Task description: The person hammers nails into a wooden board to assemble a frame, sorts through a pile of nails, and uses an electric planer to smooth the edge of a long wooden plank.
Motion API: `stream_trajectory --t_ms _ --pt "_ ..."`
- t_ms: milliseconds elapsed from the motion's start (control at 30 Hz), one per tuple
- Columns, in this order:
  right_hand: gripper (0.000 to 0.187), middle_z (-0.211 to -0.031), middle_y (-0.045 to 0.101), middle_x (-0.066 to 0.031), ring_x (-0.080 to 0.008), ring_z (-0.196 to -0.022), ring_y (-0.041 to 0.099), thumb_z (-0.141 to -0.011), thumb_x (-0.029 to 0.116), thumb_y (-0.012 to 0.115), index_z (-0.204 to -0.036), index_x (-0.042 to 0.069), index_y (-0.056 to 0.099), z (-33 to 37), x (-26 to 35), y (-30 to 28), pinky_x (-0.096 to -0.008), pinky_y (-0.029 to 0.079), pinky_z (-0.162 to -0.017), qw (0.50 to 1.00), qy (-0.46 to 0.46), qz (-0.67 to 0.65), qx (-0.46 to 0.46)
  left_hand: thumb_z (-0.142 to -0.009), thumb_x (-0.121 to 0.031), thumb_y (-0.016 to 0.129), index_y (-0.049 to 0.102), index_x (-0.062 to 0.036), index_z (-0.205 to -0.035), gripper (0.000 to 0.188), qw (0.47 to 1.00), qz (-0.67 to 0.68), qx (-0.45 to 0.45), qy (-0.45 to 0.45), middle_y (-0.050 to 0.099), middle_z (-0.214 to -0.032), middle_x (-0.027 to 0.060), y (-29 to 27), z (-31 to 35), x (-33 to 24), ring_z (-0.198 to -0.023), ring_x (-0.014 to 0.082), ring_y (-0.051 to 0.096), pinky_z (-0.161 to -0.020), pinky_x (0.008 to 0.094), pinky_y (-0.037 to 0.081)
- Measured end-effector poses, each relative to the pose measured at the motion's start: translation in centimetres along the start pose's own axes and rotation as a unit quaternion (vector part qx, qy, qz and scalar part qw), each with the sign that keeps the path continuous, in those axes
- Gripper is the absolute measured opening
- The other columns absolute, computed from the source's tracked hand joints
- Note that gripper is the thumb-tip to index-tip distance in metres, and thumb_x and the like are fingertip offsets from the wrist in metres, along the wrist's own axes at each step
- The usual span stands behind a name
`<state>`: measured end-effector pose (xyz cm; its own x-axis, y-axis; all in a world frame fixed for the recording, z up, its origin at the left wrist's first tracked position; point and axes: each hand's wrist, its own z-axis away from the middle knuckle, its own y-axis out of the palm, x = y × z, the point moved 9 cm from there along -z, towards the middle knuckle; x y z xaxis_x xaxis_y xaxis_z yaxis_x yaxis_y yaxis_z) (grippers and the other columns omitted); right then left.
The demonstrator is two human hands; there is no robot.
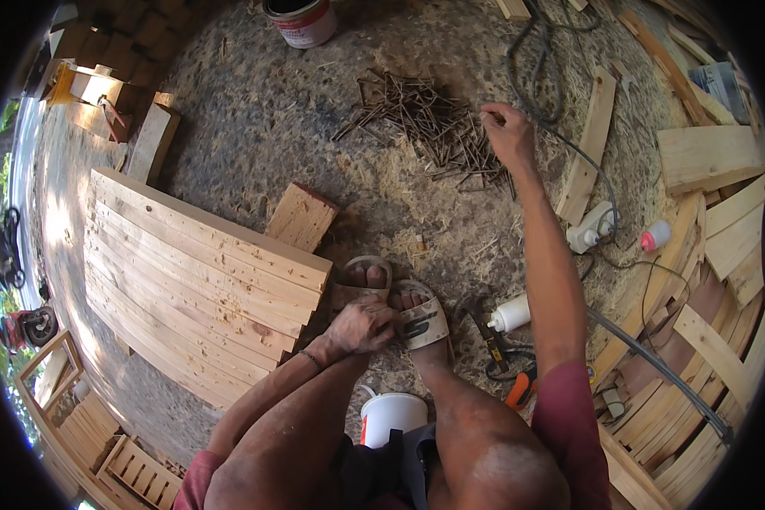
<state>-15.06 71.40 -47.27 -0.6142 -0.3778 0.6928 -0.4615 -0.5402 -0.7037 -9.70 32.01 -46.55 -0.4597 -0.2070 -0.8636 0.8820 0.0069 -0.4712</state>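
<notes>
Sawdust and wood shavings cover the floor [314, 127] where a person squats, both sandalled feet [391, 297] planted near the middle of the view. The right hand [508, 136] stretches out toward two o'clock and rests at the right edge of a loose pile of long dark nails [425, 119]; its fingers [491, 117] are curled down among the nails, though whether they have actually pinched one cannot be told from here. The pile itself lies on the floor at about one o'clock, well apart from the feet.

The left hand [361, 325] sits at six o'clock, laid over the toes of the sandals, fingers bent loosely and grasping nothing visible.

At nine o'clock lies a panel of pale planks [195, 280] joined edge to edge, its near corner just beside the left foot. A short wooden block [302, 217] rests at eleven o'clock, touching the panel's upper edge. A white squeeze bottle [510, 313] lies at four o'clock beside the right forearm, with a dark hand tool [484, 327] close to it. A white bucket [391, 416] stands between the knees at six o'clock. A paint tin [302, 19] stands at twelve o'clock. Loose boards [714, 246] are stacked along three o'clock, and a dark cable [561, 127] winds past the nails to a white power strip [591, 229].
</notes>
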Motion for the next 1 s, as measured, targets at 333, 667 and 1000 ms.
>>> stream_trajectory --t_ms 333,667,1000 --pt "0.024 -0.115 0.067 -0.0158 -0.0349 -0.115 0.061 -0.089 0.029 0.07 -0.107 0.013 0.074 0.6 -2.9 1.7 -0.0453 0.049 -0.098 0.985 -0.072 0.152 0.044 -0.079 -0.016 0.068 0.067 -0.0075 -0.099 0.021 1.0 -0.01 -0.001 0.005 0.067 -0.09 0.0099 -0.2 0.0 -0.1 -0.091 0.0307 0.063 -0.083 0.0412 0.053" --pt "0.044 -0.122 0.062 -0.0109 -0.0319 -0.109 0.062 -0.086 0.033 0.072 -0.124 0.013 0.063 2.1 5.9 7.5 -0.0454 0.051 -0.095 0.954 -0.234 0.185 -0.018 -0.08 -0.015 0.067 0.067 -0.0072 -0.098 0.02 1.0 -0.017 -0.009 0.005 0.067 -0.091 0.0099 -0.4 0.2 -0.3 -0.091 0.0306 0.063 -0.083 0.041 0.054" --pt "0.026 -0.107 0.07 -0.0126 -0.0248 -0.091 0.068 -0.084 0.024 0.069 -0.104 0.008 0.069 0.6 1.2 4.6 -0.0393 0.056 -0.082 0.987 -0.076 0.111 0.086 -0.077 -0.013 0.067 0.067 -0.0104 -0.096 0.019 0.999 -0.006 -0.036 0.036 0.064 -0.081 0.0092 -0.5 -0.1 -0.5 -0.081 0.0304 0.062 -0.076 0.042 0.053"
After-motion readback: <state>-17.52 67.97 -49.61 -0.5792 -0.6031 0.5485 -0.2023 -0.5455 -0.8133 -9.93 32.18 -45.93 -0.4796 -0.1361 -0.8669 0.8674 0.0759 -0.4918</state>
